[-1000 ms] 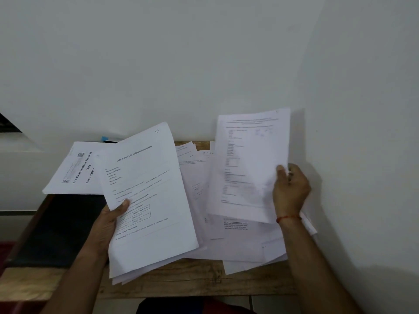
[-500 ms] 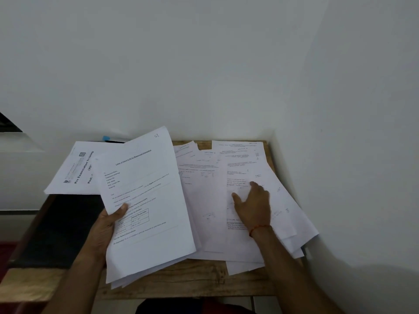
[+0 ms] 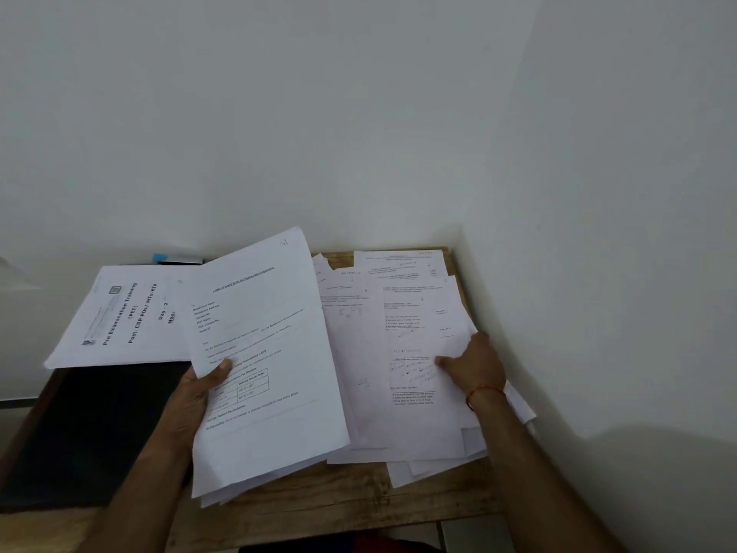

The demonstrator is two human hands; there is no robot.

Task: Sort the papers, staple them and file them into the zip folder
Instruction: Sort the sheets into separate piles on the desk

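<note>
My left hand (image 3: 199, 397) grips a small stack of printed sheets (image 3: 263, 353) raised over the table's middle, thumb on the top page. A loose spread of papers (image 3: 383, 377) covers the right half of the wooden table (image 3: 339, 500). My right hand (image 3: 474, 363) rests on the right edge of that spread, thumb on the top sheet and fingers at its side. Another printed set headed "Pre Examination Training" (image 3: 119, 317) lies at the back left, partly over the black zip folder (image 3: 87, 429).
White walls close the table in at the back and right, forming a corner. A small blue and grey object (image 3: 175, 258) peeks out behind the back-left papers. The table's front edge runs along the bottom, with floor tiles (image 3: 466, 534) below it.
My right hand lowered the sheet it held up onto the spread, then slid from the spread's middle to its right edge. The left hand's stack stayed where it was.
</note>
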